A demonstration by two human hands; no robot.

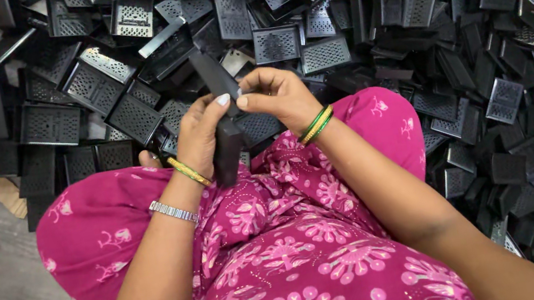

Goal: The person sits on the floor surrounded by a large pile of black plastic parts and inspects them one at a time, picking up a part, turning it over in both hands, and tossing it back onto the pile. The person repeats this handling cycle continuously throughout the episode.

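Heaped black perforated trays behind, both hands' fingers gripping stacked trays, lower end hidden

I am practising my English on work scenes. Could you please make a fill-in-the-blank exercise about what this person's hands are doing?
1. Both hands, the left hand and the right hand, hold one ____ plastic piece.
2. The big pile of perforated trays lies on the ____.
3. The right wrist wears ____ bangles.
4. The person's clothing is mainly ____.

Missing words: black; floor; green; pink
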